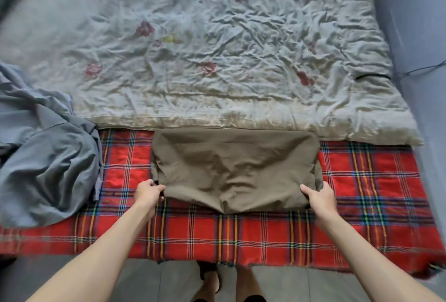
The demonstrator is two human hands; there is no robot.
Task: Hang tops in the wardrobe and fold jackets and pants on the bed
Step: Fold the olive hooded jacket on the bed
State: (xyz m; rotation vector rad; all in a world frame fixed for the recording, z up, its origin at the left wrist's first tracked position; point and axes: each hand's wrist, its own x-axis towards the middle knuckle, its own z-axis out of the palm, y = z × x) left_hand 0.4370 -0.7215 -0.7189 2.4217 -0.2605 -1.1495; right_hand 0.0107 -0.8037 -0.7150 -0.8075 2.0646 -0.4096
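While grey clothing lies crumpled well to the left of the folded brown garment, a person takes that garment by its two near corners. The left hand pinches the near-left corner, thumb on top and fingers curled at the edge. Whether the piece is a jacket or pants cannot be told from its folded shape. It sits on a red plaid blanket, its far edge touching the pale flowered quilt beyond it. Its middle is puckered and its near edge sags to a point between the hands. The right hand grips the near-right corner, thumb laid over the cloth. Right of the garment, the blanket runs on towards the bare side of the bed. The step looks to be one more fold, or a squaring-up of the bundle. It would go best with both hands rising level, drawing the near edge taut so the centre wrinkles pull flat, then laying it evenly on the far edge. An uneven lift could let inner layers slide out.
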